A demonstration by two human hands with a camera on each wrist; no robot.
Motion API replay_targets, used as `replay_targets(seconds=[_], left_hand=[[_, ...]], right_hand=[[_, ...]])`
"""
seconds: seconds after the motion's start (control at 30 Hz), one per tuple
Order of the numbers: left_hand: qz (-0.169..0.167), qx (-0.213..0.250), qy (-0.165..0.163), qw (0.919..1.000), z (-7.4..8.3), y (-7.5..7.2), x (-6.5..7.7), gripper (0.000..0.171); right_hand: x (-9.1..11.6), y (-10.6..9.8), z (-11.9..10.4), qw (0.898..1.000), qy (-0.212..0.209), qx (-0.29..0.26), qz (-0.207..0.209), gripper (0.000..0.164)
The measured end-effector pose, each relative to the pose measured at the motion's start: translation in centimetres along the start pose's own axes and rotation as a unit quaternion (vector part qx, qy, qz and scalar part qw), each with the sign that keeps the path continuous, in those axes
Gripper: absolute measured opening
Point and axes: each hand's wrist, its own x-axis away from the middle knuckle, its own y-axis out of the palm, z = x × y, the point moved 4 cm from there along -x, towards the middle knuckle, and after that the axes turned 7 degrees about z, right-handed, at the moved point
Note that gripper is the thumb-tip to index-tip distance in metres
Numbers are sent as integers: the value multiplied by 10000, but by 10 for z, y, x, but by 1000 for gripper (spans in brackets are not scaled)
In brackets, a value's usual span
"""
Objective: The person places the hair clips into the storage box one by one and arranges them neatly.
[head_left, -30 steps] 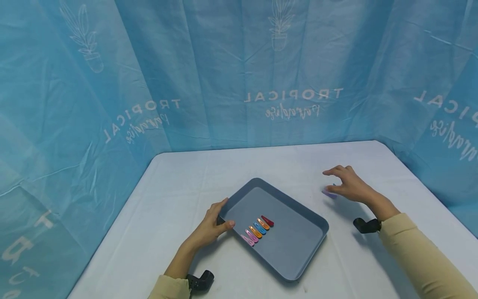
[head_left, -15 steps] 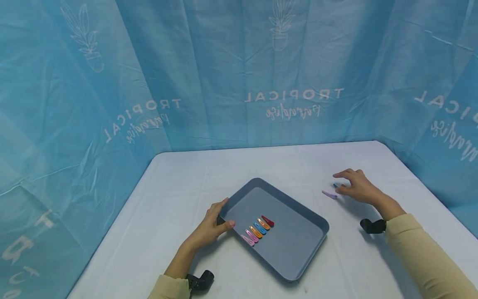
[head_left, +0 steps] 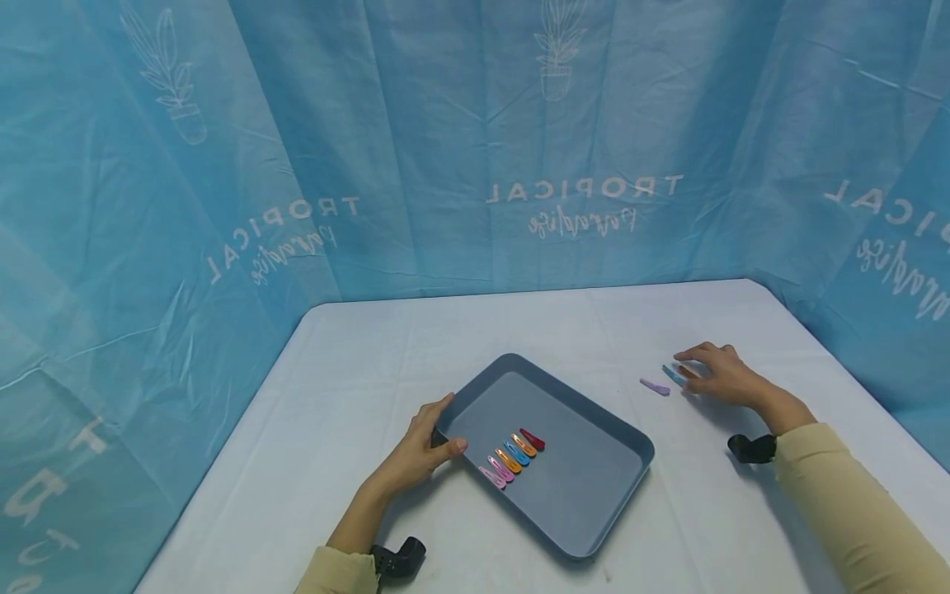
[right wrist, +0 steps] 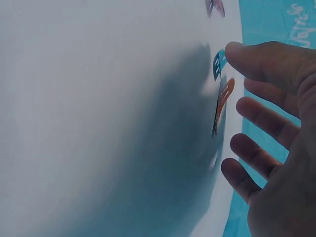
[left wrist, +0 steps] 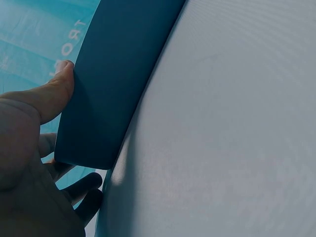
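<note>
My left hand holds the left corner of a grey-blue tray, thumb at the rim; the left wrist view shows the tray's outer wall beside the fingers. In the tray, a slanting row of several snap hair clips runs from pink to red. My right hand hovers over the table with fingers parted and nothing between them. Just below its fingers lie a blue hair clip and an orange hair clip. A purple hair clip lies to their left.
A white cloth covers the table. Blue printed curtains hang behind it and at both sides. Black wrist cameras sit on both wrists.
My right hand has moved right and slightly toward me, away from the purple clip, uncovering the blue and orange clips. The left hand, the tray and its clips stay in place.
</note>
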Motion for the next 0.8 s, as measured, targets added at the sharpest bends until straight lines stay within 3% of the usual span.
replay_targets(seconds=[0.4, 0.8], left_hand=[[-41, -5, -6, 10000, 3, 0, 1, 81], [-6, -15, -41, 10000, 3, 0, 0, 82]], right_hand=[[-3, 2, 12, 9995, 78, 290, -42, 55], [-7, 2, 6, 9990, 114, 418, -57, 55]])
